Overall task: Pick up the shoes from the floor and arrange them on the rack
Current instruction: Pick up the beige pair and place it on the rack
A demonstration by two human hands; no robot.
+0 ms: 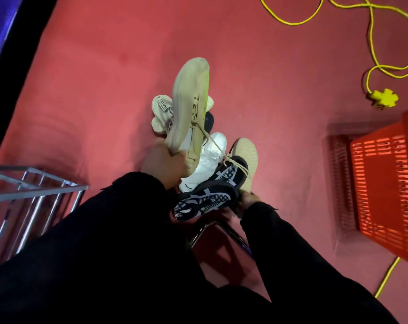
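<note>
My left hand [165,163] clamps the cream sneaker [186,106], whose lace [212,142] snags the black sneaker [207,198] gripped by my right hand [246,202], risking a drop.

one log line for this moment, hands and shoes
left hand: holds cream sneaker by heel | right hand: grips black-and-white mesh sneaker | lace links both | metal rack: no shoes visible
</note>
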